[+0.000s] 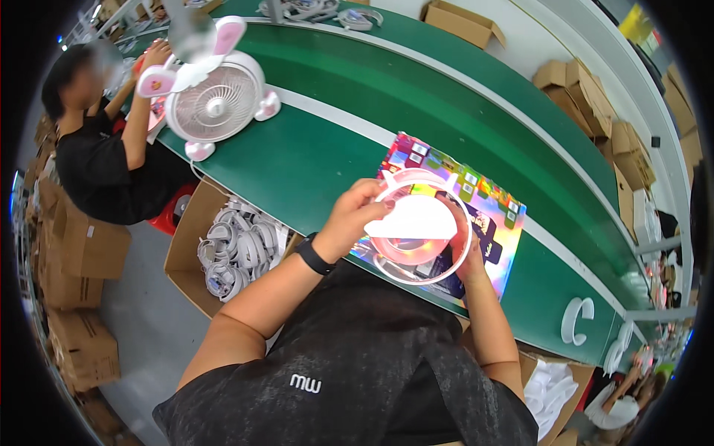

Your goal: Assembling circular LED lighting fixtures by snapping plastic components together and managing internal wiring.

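Note:
Both my hands hold a round white and pink ring-shaped piece above the bench, with two small points on its upper edge. A white area in its middle is so bright that its details are lost. My left hand is closed on the left side, thumb on top. My right hand wraps the right side, its fingers partly hidden behind the ring. Beneath it lies a colourful shiny flat package with a dark printed shape, partly covered by the ring and my hands.
A white fan with rabbit ears stands on the green bench to the left. Below are a carton of grey headphones and another with white pieces. A curved white band lies right. A co-worker sits left.

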Action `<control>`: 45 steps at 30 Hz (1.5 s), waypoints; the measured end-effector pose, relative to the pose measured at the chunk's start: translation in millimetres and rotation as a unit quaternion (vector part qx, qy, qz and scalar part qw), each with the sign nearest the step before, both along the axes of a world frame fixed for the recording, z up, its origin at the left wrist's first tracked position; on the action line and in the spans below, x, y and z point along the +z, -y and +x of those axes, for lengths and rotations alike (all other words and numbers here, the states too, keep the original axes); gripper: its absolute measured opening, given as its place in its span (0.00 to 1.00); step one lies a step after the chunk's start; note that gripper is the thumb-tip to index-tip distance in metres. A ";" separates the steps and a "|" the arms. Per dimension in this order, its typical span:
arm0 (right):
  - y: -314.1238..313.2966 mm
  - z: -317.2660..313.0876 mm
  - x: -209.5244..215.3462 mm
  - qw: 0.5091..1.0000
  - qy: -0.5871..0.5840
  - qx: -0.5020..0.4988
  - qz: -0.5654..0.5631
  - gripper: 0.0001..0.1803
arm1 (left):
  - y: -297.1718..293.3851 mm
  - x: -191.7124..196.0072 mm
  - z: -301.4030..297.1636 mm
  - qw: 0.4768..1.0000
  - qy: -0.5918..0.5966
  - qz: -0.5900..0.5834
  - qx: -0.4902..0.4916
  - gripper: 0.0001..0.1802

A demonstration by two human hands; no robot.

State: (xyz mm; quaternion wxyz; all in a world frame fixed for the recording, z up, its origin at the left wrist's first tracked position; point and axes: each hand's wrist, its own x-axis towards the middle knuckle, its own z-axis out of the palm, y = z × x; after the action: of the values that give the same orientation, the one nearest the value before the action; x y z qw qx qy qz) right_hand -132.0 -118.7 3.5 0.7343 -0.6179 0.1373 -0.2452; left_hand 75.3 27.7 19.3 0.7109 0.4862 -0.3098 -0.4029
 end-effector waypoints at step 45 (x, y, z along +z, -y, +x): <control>-62.4 -53.8 -5.1 0.959 -0.044 -0.258 0.104 0.20 | -7.1 -6.6 -34.7 0.989 -0.049 0.064 -0.121 0.26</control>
State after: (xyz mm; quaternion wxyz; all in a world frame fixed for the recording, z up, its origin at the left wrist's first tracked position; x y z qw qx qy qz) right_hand -185.8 -56.3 -1.6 0.6994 -0.4918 0.3493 -0.3832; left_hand 40.6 34.8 12.7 0.6382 0.4693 -0.3053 -0.5284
